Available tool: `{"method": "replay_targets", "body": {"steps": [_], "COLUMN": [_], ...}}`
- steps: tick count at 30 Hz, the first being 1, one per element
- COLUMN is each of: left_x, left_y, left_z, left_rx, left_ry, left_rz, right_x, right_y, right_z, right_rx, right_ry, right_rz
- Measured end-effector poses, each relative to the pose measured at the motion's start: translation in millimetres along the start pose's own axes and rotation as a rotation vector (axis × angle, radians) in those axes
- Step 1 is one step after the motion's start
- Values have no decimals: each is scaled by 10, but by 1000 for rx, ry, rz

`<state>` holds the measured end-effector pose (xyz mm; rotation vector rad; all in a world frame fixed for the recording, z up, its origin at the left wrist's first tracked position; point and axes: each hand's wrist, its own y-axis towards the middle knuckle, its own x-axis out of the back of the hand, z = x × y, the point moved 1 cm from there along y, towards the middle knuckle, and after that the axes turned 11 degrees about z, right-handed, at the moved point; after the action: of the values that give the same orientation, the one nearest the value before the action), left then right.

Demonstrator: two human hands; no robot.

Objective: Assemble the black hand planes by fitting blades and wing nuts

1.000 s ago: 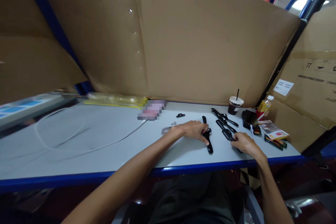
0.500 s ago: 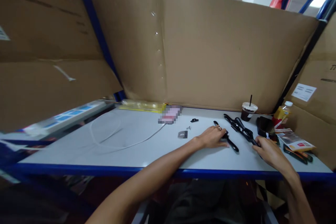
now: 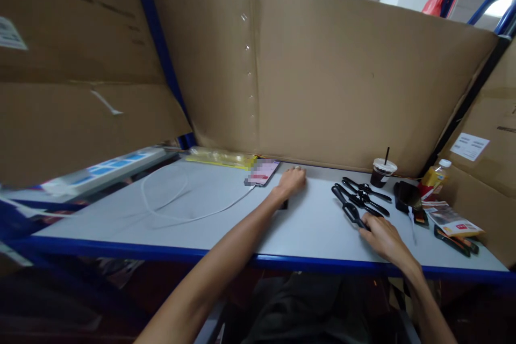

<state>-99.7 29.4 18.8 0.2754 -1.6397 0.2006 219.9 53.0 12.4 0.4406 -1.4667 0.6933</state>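
Note:
My left hand (image 3: pixel 293 180) is at the back of the table, just right of the phone, its fingers curled down onto the tabletop. What lies under the fingertips is hidden. Below that wrist the dark edge of a small metal plate (image 3: pixel 285 205) peeks out. My right hand (image 3: pixel 381 236) is closed around one handle of a black spokeshave (image 3: pixel 349 209), whose other handle points up and left. Just behind it, two more black spokeshaves (image 3: pixel 373 192) lie side by side on the table.
A phone (image 3: pixel 264 173) with a white cable (image 3: pixel 209 217) lies at the back. On the right are a lidded drink cup (image 3: pixel 381 173), a bottle (image 3: pixel 435 180), a black tray (image 3: pixel 405 196), and a packet (image 3: pixel 453 220). Cardboard walls (image 3: pixel 342 75) enclose the table (image 3: pixel 226 234).
My left hand has left a spokeshave and moved left to the small parts near the phone, covering them. My right hand has shifted left with its spokeshave; the other two now lie together.

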Motion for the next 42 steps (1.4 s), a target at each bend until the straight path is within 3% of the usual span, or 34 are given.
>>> {"method": "replay_targets", "body": {"steps": [7, 13, 17, 20, 22, 26, 34, 39, 42], "left_x": [-138, -88, -35, -78, -128, -154, -92, -138, -47], "left_y": [185, 313, 267, 127, 4, -198, -264, -265, -234], "left_z": [271, 402, 139, -303, -590, -883, -797, -864, -768], "left_rx": [7, -14, -186, -521, -659, -729, -694, -751, -712], "left_ry": [-145, -320, -722, -951, -938, -849, -611, -534, -459], "left_rz": [87, 54, -12, 174, 274, 254, 162, 130, 29], "right_x": [-2, 50, 79, 61, 21, -94, -211, -208, -202], "right_y": [25, 53, 60, 97, 145, 262, 330, 315, 306], "right_z": [85, 36, 41, 42, 20, -62, -76, -47, -40], "right_rx": [75, 91, 75, 85, 109, 176, 214, 206, 196], "right_ry": [35, 100, 116, 107, 121, 189, 234, 227, 233], "right_rz": [57, 59, 21, -41, -88, -208, -306, -319, -328]}}
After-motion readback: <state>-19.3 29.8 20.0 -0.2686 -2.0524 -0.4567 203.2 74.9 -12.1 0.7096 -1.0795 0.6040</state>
